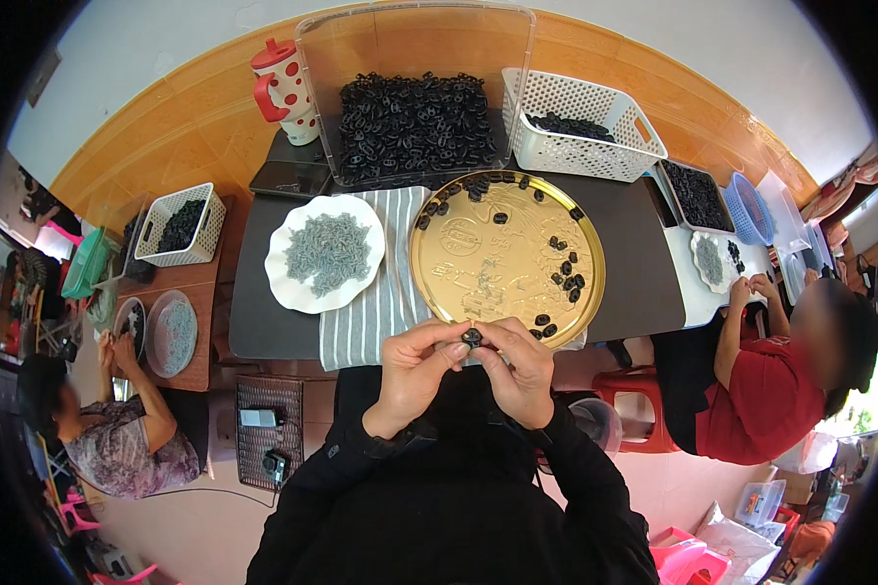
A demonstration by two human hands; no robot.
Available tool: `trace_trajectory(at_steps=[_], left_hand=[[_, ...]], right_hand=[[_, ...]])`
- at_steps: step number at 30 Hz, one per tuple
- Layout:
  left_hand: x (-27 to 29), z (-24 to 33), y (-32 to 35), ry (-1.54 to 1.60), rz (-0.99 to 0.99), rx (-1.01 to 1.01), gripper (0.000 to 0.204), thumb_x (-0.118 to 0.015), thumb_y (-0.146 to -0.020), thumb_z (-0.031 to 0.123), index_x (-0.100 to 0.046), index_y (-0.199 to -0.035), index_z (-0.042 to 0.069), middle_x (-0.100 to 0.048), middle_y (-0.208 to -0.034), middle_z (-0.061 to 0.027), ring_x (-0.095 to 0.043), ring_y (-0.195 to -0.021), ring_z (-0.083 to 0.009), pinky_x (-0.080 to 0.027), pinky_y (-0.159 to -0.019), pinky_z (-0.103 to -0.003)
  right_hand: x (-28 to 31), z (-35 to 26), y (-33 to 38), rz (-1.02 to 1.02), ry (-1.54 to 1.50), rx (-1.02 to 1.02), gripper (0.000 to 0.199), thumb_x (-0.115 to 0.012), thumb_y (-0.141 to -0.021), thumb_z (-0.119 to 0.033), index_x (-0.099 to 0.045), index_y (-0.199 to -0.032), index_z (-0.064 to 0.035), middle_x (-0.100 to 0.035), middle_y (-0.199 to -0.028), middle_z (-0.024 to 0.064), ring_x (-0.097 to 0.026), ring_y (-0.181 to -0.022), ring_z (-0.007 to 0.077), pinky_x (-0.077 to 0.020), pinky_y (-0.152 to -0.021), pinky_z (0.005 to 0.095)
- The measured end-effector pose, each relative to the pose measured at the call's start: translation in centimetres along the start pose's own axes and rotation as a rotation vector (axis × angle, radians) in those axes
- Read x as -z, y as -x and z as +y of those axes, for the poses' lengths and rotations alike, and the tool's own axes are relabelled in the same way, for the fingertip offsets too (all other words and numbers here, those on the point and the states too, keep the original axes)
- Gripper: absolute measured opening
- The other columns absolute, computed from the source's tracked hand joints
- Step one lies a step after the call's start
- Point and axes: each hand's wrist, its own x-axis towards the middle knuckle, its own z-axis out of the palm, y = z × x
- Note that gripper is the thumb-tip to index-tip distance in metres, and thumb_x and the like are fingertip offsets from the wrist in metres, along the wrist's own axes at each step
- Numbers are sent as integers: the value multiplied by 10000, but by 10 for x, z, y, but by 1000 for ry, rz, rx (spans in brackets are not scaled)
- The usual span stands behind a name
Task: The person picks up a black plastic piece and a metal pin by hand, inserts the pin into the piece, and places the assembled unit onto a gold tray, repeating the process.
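Pinching one small black part point(472, 337) between both our left hand point(415, 370) and right hand point(522, 370) at lower centre, we risked it slipping off the gold tray's point(439, 283) edge.

— Where can my hands pass?
— Over the gold tray point(449, 278): its middle lies bare, black pieces point(564, 273) crowd its right and far rim.
— And the desk's far edge?
— Blocked by the clear bin point(517, 58) and white basket point(580, 102).
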Motion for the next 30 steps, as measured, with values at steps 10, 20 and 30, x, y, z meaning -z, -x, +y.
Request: trace_trajectory(at_steps=[10, 20, 30], left_hand=[[0, 1, 3, -24, -4, -77, 237, -595, -855, -56, -655, -1080, -13, -634, -906, -82, -574, -706, -94, -473, -609, -195], [-7, -4, 9, -180, 44, -195, 213, -584, -863, -50, -642, -1064, -16, -617, -899, -78, -562, -677, -87, -463, -575, -192], [-16, -1, 11, -292, 91, -295, 163, -563, -862, -62, -624, -1012, -43, -585, -821, -59, -524, -641, -77, -423, -560, -193]], right_hand=[[-7, -2, 6, 56, -22, 3, 356, -654, -751, 113, -616, -1093, 18, -605, -858, 111, -591, -727, 176, -472, -646, 251], [-8, -4, 7, 75, -7, 27, 340, -649, -738, 117, -605, -1065, 36, -590, -837, 125, -592, -688, 205, -470, -616, 257], [-11, -6, 7, 145, 8, 71, 327, -660, -712, 130, -608, -1025, 48, -593, -814, 136, -584, -649, 209, -462, -583, 260]])
